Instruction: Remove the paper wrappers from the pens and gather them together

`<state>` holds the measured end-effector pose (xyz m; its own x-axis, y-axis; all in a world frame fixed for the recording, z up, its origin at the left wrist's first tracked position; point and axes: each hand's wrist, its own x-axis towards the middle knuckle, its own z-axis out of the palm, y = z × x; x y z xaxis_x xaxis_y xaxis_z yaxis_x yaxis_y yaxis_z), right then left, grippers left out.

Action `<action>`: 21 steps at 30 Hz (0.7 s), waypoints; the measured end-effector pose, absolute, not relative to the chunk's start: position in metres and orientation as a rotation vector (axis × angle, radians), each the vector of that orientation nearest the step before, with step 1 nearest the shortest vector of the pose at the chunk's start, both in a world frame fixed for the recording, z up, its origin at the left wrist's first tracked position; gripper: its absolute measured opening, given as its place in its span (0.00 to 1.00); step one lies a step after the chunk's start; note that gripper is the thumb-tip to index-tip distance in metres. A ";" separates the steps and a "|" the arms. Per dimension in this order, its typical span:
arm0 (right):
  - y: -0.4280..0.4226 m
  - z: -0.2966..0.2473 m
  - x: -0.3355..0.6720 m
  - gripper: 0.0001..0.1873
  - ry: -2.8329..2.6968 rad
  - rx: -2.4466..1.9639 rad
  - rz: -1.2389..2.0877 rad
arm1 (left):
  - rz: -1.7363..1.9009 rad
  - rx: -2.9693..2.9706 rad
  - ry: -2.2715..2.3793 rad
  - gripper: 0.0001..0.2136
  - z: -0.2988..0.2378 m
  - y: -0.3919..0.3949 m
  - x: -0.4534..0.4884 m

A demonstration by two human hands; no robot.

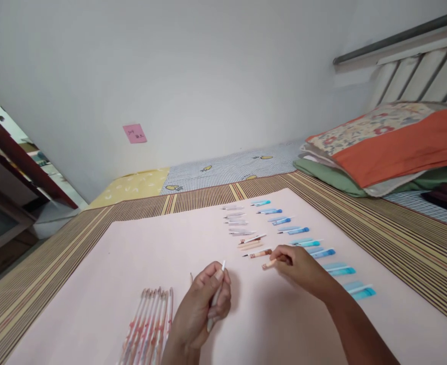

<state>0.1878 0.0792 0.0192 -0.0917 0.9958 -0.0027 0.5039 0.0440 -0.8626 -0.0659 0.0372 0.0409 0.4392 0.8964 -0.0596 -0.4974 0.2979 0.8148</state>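
My left hand (208, 299) is closed round a slim white pen part (224, 265), one end sticking up past the thumb. Over the pale pink sheet (139, 253), my right hand (294, 261) pinches a short orange-brown pen piece (268, 264) close to the surface. Just beyond it lies another brown pen part (260, 253) with a dark, pointed tip. Blue and turquoise pen parts (325, 253) run in a slanting row on the right, and greyish-white ones (236, 223) lie farther back. Several long pens with reddish patterns (147, 324) are lined up left of my left hand.
A striped mat (193, 200) lies under the sheet. Folded bedding with an orange band (406, 142) is stacked at the right, near a white radiator (428, 76). A pink note (135, 133) sticks to the wall behind. A dark red door frame (29, 162) stands at far left.
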 end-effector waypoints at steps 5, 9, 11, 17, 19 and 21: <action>0.081 0.013 0.176 0.07 -1.760 -1.590 0.830 | 1.009 0.816 0.600 0.10 0.043 0.039 -0.072; 0.082 0.013 0.179 0.07 -1.773 -1.565 0.836 | 1.023 0.823 0.602 0.10 0.042 0.039 -0.073; 0.081 0.014 0.183 0.07 -1.769 -1.570 0.837 | 1.026 0.826 0.607 0.10 0.042 0.039 -0.074; 0.079 0.015 0.191 0.07 -1.731 -1.603 0.847 | 1.031 0.831 0.628 0.10 0.043 0.039 -0.077; 0.079 0.014 0.192 0.06 -1.724 -1.648 0.813 | 1.035 0.834 0.641 0.11 0.045 0.038 -0.079; 0.080 0.012 0.192 0.06 -1.746 -1.691 0.776 | 1.048 0.840 0.656 0.10 0.048 0.038 -0.082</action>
